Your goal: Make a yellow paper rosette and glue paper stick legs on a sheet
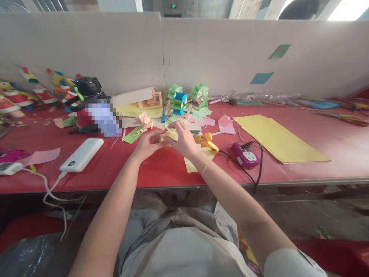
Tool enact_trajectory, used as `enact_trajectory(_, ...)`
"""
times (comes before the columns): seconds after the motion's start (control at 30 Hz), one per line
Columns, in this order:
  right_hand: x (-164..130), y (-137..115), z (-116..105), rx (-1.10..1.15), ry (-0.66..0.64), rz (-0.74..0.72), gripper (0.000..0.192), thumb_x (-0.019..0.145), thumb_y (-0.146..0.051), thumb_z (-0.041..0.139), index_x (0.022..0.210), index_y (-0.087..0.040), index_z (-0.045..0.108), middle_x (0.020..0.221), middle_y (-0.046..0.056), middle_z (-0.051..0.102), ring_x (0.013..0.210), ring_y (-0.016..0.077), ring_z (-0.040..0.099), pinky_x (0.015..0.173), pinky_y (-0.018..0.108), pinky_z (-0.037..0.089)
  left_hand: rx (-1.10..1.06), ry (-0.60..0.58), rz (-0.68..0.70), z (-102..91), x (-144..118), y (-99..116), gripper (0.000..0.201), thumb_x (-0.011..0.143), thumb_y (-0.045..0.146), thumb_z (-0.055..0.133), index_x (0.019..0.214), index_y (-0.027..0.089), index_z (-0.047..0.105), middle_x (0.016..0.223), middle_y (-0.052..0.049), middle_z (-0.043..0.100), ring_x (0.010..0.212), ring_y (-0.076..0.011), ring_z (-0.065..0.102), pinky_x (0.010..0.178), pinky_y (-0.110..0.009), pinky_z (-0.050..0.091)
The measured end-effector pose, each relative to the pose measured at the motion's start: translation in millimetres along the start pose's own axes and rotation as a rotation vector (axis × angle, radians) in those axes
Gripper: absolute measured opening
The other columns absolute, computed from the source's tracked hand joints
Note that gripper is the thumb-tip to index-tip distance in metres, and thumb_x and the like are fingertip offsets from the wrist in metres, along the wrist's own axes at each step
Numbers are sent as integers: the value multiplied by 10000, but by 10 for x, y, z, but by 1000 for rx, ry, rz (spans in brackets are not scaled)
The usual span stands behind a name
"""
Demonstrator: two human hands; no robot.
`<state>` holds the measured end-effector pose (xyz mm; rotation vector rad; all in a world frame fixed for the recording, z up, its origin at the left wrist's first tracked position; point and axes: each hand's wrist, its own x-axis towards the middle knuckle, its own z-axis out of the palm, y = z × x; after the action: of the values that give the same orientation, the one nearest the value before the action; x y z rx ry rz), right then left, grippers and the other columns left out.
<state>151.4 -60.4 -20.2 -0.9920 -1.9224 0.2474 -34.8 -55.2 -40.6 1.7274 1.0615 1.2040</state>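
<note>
Between my two hands is a small folded piece of pale yellow paper [172, 134], held just above the red table. My left hand [150, 143] grips its left side with curled fingers. Over its right side bends my right hand [184, 140], fingers wrapped around it and partly hiding it. A yellow glue gun [208, 142] lies right beside my right hand, its black cord running to the right. Flat pale yellow sheets [191, 165] are under the glue gun and my right wrist. Folded green and blue paper pieces [179, 103] stand behind my hands.
A white power bank [82, 155] with a cable lies at left. To the right are a purple power socket [245, 156] and a stack of yellow paper [279, 138]. Paper figures [43, 90] stand at far left; scissors [350, 118] lie at far right. A grey partition [86, 46] closes the back.
</note>
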Motion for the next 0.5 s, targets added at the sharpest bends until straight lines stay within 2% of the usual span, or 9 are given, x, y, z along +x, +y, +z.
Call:
enact_trajectory(0.07,-25,-99,-158,50,-148,-3,169,902,-354,613,947,-192,602,983,79,659,899,203,607,819,343,480,-1,29,-19,-13,6,-11,499,671,389,850,1123,203,748,1041,-67,717,881,-194,637,786,-318,545)
enact_trajectory(0.17,-120,-200,-514,176,-537,53,261,898,-437,617,826,-187,634,768,16,655,691,138,565,683,280,446,-1,7,-61,-34,6,-32,556,673,374,848,1188,207,724,1083,-74,729,879,-204,661,798,-342,550)
enact_trajectory(0.27,-285,-185,-948,171,-875,180,344,864,-516,631,786,-182,653,788,25,672,694,135,574,655,273,432,1,-16,-86,-39,11,-73,570,703,346,823,1244,221,696,1062,-70,739,840,-205,679,791,-365,558)
enact_trajectory(0.3,-349,-152,-1086,138,-943,242,362,846,-543,638,796,-186,662,808,31,680,716,143,587,661,277,434,-4,-11,-87,-38,15,-86,567,707,341,818,1247,224,695,1049,-69,742,830,-206,682,788,-370,560)
enact_trajectory(0.33,-413,-106,-1211,79,-964,317,387,824,-574,647,789,-189,659,809,36,677,719,151,587,651,282,430,-9,-6,-87,-36,19,-95,563,707,336,818,1246,226,696,1038,-68,743,831,-208,685,789,-374,562)
enact_trajectory(0.4,-532,18,-1397,-126,-876,499,451,821,-635,612,722,-195,606,745,37,635,641,149,539,587,297,393,-10,3,-86,-33,28,-102,560,702,328,822,1239,224,700,1007,-67,744,848,-215,687,797,-379,564)
enact_trajectory(0.47,-618,168,-1474,-365,-664,647,490,785,-687,614,702,-209,549,712,35,604,592,155,500,536,307,345,-4,-8,-90,-31,32,-90,565,701,320,822,1243,220,697,967,-65,744,858,-220,686,800,-382,563)
enact_trajectory(0.5,-641,245,-1469,-424,-567,670,487,750,-689,647,726,-215,540,728,37,607,598,163,505,530,307,348,-1,-16,-93,-30,32,-80,565,703,316,819,1246,219,695,960,-64,743,857,-220,686,799,-383,562)
